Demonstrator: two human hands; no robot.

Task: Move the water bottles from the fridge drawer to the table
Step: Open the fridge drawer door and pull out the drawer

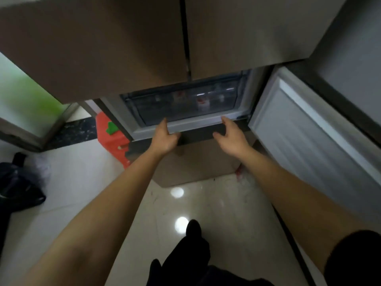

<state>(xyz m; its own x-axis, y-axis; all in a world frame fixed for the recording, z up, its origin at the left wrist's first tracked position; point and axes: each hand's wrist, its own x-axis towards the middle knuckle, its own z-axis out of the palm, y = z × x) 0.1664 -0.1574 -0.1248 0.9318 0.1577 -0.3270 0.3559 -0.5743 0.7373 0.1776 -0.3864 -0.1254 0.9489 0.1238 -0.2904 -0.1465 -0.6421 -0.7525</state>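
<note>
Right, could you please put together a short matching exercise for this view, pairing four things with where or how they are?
Things:
1. water bottles
2. lower fridge door
3. red box
4. black bag

Places or states:
A. on the floor, far left
B. swung open to the right
C. inside the clear drawer
D. just left of the left hand in the picture

Pairs: 1-C, 2-B, 3-D, 4-A.
</note>
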